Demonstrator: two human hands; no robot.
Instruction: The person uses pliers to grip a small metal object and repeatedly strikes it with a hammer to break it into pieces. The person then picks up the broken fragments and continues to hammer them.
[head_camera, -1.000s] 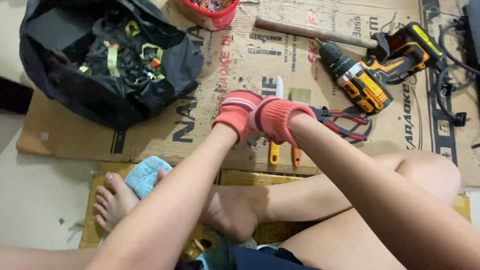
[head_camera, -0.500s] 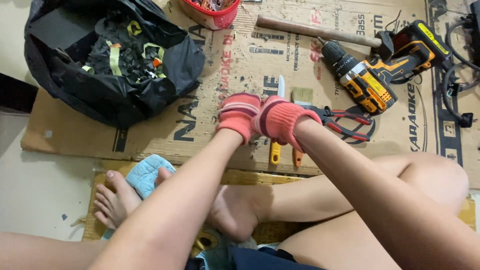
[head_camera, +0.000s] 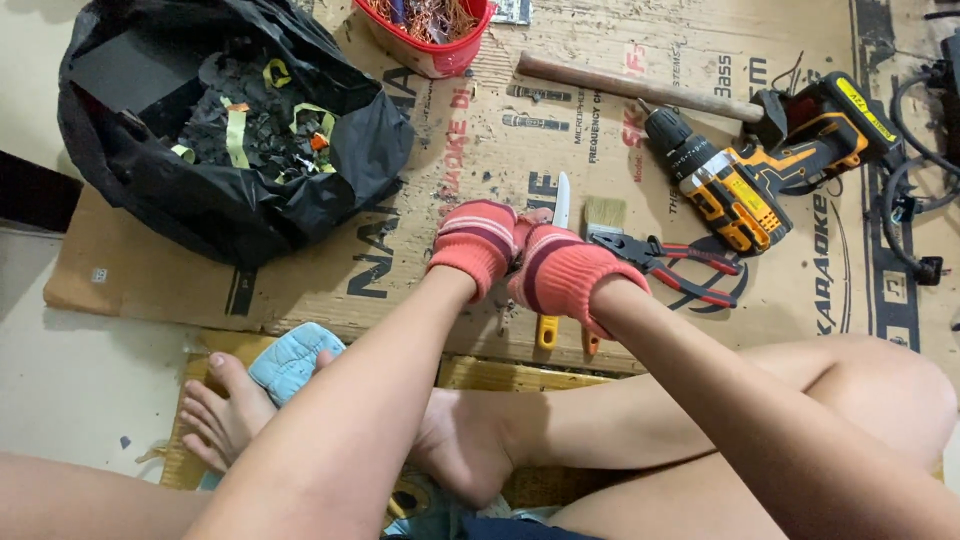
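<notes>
My left hand (head_camera: 478, 245) and my right hand (head_camera: 562, 272) both wear red knit gloves with dark stripes. They are pressed together knuckle to knuckle above the cardboard sheet (head_camera: 400, 270). The fingers curl down and away from the camera, so whatever lies between them is hidden. Just beyond the hands lie a knife (head_camera: 561, 200) with a yellow handle, a small paintbrush (head_camera: 603, 215) and red-handled pliers (head_camera: 680, 265). Dark crumbs (head_camera: 503, 312) are scattered on the cardboard under the hands.
A black bag (head_camera: 230, 130) of dark scraps sits at far left, a red bowl (head_camera: 432, 55) of wire bits at top. A yellow-black cordless drill (head_camera: 740, 190), a wooden-handled hammer (head_camera: 640, 90) and black cables (head_camera: 915, 190) lie to the right. My crossed bare legs and feet (head_camera: 230, 420) fill the foreground.
Both gloved hands stay pressed together at the same spot over the cardboard. Only the view has shifted slightly.
</notes>
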